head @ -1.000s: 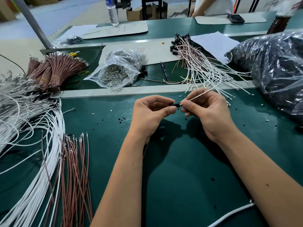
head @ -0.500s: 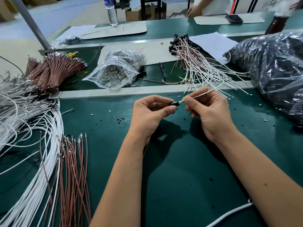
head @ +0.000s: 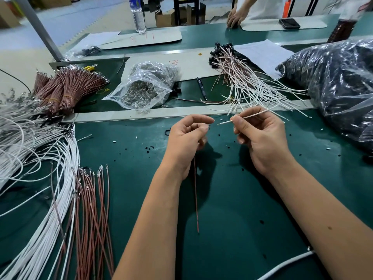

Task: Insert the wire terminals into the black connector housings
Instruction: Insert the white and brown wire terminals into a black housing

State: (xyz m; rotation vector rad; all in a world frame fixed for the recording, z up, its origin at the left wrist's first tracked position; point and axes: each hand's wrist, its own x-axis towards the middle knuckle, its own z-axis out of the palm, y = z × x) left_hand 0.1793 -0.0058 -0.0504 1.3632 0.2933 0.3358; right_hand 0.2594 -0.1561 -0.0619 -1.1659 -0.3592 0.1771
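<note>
Above the green mat (head: 232,209), two hands: right (head: 260,138) pinches one white wire (head: 238,118), left (head: 187,138) one brown wire (head: 196,195).

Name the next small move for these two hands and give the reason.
Probably bring the white wire leftward so its bare terminal tip meets the left hand. The right hand pinches the wire, its tip pointing across an open gap at the left fingertips. Whether those fingers hold a housing cannot be seen.
</note>
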